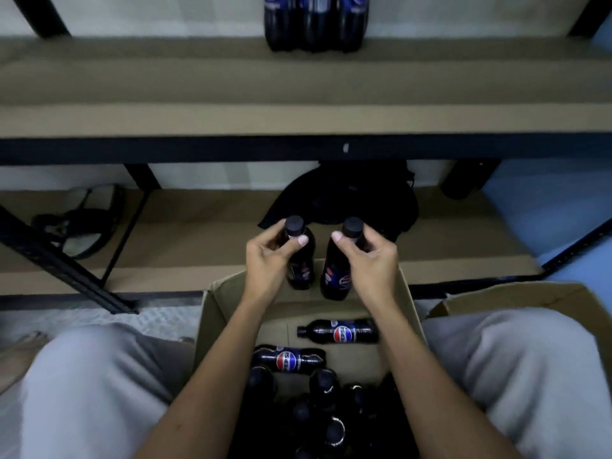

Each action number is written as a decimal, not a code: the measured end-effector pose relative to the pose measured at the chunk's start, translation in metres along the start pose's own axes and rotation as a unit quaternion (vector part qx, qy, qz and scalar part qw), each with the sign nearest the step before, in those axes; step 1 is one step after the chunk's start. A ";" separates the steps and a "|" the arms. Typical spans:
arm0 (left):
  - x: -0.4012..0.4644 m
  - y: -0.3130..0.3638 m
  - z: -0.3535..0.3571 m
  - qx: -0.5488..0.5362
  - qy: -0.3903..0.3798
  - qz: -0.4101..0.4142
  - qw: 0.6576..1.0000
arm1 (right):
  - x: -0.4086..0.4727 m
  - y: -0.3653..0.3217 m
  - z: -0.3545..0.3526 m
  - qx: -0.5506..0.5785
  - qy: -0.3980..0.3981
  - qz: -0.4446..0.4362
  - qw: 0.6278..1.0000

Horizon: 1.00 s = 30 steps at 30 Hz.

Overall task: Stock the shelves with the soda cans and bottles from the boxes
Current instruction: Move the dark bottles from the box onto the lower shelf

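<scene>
Above box [212, 313], hands [270, 260] gripping bottles [299, 260]

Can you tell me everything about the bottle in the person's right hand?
The right-hand bottle is a small, dark cola bottle that looks like plastic, with a black screw cap still on and a blue label with a red, white and blue logo. It stands nearly upright, leaning slightly, lifted above the far end of the open cardboard box. The right hand grips it near the neck, thumb in front and fingers curled behind. Close beside it is the bottle in the left hand; whether they touch is unclear.
</scene>
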State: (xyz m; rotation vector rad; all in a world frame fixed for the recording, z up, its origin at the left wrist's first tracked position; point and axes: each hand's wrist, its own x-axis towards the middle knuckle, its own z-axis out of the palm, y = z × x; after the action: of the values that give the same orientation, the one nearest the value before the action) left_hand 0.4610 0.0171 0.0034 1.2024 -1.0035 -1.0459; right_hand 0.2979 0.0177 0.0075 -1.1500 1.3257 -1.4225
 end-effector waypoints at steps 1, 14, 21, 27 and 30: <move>0.000 0.021 0.000 -0.005 -0.011 0.021 1.000 | 0.002 -0.018 0.002 0.006 -0.015 -0.029 0.999; 0.022 0.244 -0.002 0.029 -0.088 0.245 0.965 | 0.041 -0.234 0.040 0.129 -0.121 -0.180 0.968; 0.056 0.300 0.002 0.007 -0.067 0.284 0.956 | 0.079 -0.297 0.068 0.149 -0.143 -0.219 0.954; 0.087 0.300 0.003 0.009 -0.020 0.289 0.957 | 0.116 -0.289 0.091 0.093 -0.129 -0.259 0.953; 0.098 0.295 0.006 0.029 -0.003 0.302 0.953 | 0.127 -0.282 0.099 0.076 -0.106 -0.263 0.956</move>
State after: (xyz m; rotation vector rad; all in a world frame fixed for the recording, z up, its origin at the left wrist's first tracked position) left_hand 0.5019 -0.0610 0.3015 0.8489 -1.3042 -0.5369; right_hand 0.3689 -0.1064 0.2994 -1.5739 0.7717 -1.6791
